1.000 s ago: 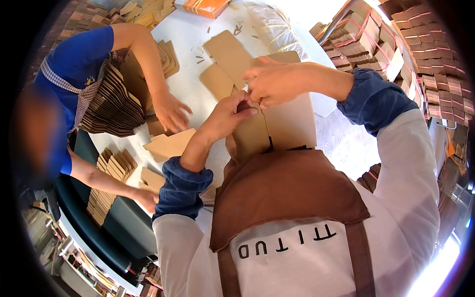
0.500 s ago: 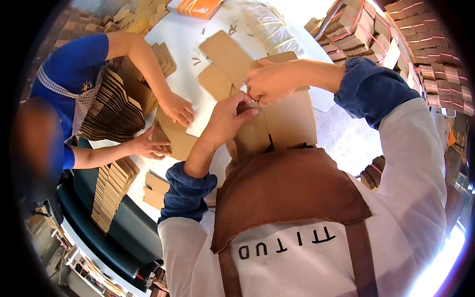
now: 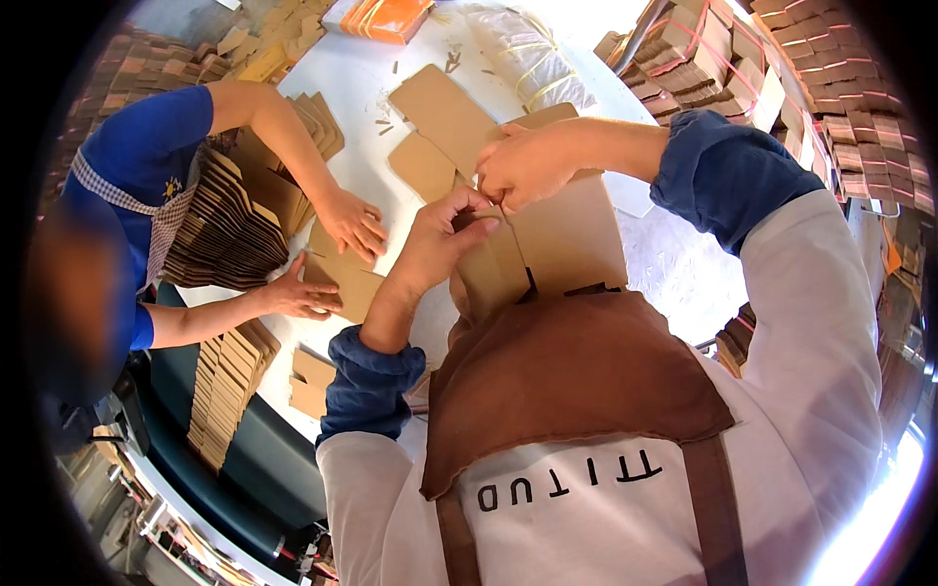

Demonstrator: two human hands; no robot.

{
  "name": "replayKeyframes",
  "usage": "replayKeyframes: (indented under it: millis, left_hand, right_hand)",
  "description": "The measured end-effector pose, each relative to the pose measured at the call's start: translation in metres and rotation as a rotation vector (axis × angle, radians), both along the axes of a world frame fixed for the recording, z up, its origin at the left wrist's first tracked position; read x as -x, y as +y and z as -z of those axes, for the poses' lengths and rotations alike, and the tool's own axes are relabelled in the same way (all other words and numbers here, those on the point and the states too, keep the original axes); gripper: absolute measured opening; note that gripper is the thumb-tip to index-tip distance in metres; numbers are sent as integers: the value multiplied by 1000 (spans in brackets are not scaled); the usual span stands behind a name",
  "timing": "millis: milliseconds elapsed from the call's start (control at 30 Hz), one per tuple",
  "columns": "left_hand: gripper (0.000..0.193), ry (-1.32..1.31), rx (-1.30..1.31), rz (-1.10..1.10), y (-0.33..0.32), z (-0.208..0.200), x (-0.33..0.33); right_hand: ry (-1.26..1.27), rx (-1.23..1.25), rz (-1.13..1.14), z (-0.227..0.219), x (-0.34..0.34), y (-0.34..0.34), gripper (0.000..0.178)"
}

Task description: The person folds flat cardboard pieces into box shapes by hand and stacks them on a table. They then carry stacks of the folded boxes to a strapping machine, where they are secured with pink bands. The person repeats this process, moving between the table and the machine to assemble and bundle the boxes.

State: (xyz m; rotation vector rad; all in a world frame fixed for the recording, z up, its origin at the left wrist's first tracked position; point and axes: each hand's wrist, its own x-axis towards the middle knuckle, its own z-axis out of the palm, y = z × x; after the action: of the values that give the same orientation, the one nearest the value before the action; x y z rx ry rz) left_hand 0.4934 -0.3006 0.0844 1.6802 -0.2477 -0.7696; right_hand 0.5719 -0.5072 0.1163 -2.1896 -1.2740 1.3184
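Note:
A flat brown cardboard box blank (image 3: 572,239) with slots and flaps lies in front of me, its near end against my apron. My left hand (image 3: 440,234) pinches an edge of it between thumb and fingers. Close beside it, my right hand (image 3: 528,166) is closed with curled fingers at the same slit in the cardboard. The fingertips of both hands nearly meet there, and what lies right under them is partly hidden. More cardboard panels (image 3: 445,107) extend beyond my hands on the white table (image 3: 366,93).
At the left a co-worker in blue has both hands (image 3: 352,225) over another cardboard piece (image 3: 342,283). Folded cardboard stacks (image 3: 230,391) stand beside that person. A plastic-wrapped bundle (image 3: 532,59) and an orange pack (image 3: 381,18) lie at the far side. Tied cardboard bundles (image 3: 728,68) fill the right.
My hands have shifted slightly left with their grip on the cardboard kept. The co-worker's lower hand has flattened onto the cardboard piece, which has moved a little.

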Motion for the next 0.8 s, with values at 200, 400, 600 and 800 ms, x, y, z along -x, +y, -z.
replayKeyframes:
  millis: [200,400,600,800]
  left_hand:
    - [15,-36,15,-41,12,9,-5]
    - [13,39,87,-133,36,6,-1]
    - [11,55,165,-118,32,12,-3]
    - [11,18,253,-173,25,23,-5]
  right_hand:
    - [-437,-310,356,0,23,-10,33]
    - [-255,-479,1249,15,86,-39,59]
    - [590,-629,1352,10,105,-38,54]
    - [636,-714,1431,30,105,-37,51]
